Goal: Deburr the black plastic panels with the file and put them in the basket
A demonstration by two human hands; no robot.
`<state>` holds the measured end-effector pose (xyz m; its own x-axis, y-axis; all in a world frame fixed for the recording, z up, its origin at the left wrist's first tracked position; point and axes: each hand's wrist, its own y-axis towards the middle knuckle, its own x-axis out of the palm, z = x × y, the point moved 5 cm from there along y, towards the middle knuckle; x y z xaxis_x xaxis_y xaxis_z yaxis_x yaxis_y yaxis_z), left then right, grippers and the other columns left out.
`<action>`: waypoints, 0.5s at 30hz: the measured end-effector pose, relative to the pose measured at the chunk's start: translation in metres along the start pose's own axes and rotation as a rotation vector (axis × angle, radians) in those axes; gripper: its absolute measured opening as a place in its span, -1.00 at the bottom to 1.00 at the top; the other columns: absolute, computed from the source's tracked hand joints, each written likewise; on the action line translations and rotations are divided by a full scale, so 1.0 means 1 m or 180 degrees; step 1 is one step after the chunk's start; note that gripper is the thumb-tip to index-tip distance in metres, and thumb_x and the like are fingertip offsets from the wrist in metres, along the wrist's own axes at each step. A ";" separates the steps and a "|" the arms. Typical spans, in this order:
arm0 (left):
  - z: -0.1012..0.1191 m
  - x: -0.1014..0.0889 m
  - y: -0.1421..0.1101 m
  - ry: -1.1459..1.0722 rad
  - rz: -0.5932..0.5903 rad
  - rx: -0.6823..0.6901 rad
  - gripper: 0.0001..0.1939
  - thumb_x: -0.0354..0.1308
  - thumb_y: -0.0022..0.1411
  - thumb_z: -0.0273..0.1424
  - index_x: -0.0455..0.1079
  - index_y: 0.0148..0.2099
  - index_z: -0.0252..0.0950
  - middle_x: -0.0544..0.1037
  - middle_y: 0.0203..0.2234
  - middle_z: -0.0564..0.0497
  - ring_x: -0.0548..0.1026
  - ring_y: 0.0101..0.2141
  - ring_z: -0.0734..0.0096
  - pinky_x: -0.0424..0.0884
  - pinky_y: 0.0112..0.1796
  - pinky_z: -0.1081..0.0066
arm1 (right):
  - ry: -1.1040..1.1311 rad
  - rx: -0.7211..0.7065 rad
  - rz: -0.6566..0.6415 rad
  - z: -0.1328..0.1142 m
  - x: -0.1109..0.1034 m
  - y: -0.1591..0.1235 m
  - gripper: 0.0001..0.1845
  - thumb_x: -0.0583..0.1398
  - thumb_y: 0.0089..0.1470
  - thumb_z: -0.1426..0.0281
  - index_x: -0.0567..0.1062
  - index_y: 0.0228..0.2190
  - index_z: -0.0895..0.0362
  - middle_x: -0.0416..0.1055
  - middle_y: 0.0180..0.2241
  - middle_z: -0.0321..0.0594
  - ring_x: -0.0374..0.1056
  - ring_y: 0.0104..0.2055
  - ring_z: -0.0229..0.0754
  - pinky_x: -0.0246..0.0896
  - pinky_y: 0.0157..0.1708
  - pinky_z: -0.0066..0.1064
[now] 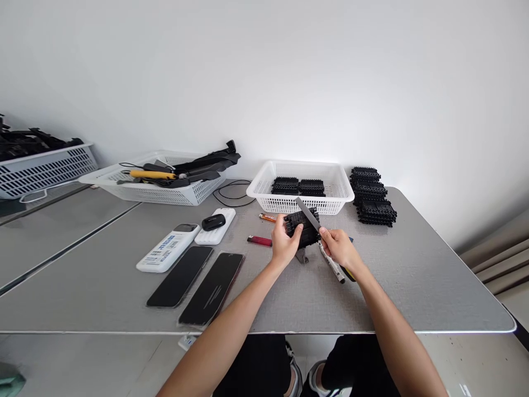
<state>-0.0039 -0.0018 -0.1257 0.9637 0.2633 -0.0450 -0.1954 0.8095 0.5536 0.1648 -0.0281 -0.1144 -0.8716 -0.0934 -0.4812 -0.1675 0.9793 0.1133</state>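
My left hand (285, 242) is closed around a black ribbed plastic part (306, 234) with toothed edges, held just above the table. My right hand (339, 245) pinches a flat grey metal strip (306, 210), which looks like a flat file. The strip lies slantwise across the part's upper face, its far end sticking out past the top edge. Below the right hand is a white marker pen (335, 268), with a yellow-and-black tool (348, 274) partly hidden beside it. A small dark scrap (302, 256) shows under the part.
Similar black parts lie in a white basket (300, 207) and in stacks (374, 204) to its right. Further left, another basket (198, 193) holds tools and black strips. Two phones (181, 275), power banks (167, 251), a red lighter (259, 240) and an orange item (268, 218) lie on the table.
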 end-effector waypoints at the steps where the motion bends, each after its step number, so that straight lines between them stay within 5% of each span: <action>1: 0.000 0.000 0.000 0.0006 0.0001 0.0014 -0.69 0.24 0.16 -0.24 0.25 -0.12 -0.22 0.52 -0.28 -0.04 0.53 -0.23 0.28 0.44 -0.17 0.29 | -0.0095 -0.0014 0.0049 -0.001 -0.002 0.000 -0.33 -0.09 0.23 -0.06 0.20 -0.73 0.10 0.17 -0.77 -0.32 0.11 -0.66 -0.29 0.01 -0.55 -0.43; 7: 0.000 0.000 -0.002 -0.0024 0.0058 -0.0035 -0.63 0.25 0.15 -0.24 0.25 -0.06 -0.23 0.52 -0.24 -0.06 0.54 -0.22 0.26 0.46 -0.16 0.27 | -0.0676 -0.0196 0.0497 -0.006 -0.007 -0.003 -0.37 -0.11 0.28 0.02 0.19 -0.70 0.10 0.19 -0.72 -0.29 0.09 -0.60 -0.27 -0.04 -0.50 -0.39; 15: 0.007 -0.003 -0.001 0.0131 0.0146 0.0177 -0.55 0.24 0.15 -0.32 0.28 0.08 -0.21 0.46 -0.05 -0.12 0.48 -0.05 0.23 0.42 -0.03 0.23 | -0.0592 -0.0236 0.0872 -0.008 -0.019 -0.004 -0.42 -0.07 0.25 0.00 0.26 -0.64 0.10 0.21 -0.68 -0.29 0.07 -0.59 -0.26 -0.08 -0.53 -0.40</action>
<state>-0.0049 -0.0075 -0.1203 0.9454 0.3218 -0.0519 -0.2277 0.7659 0.6012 0.1785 -0.0315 -0.0991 -0.7910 0.2126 -0.5738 0.0225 0.9472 0.3199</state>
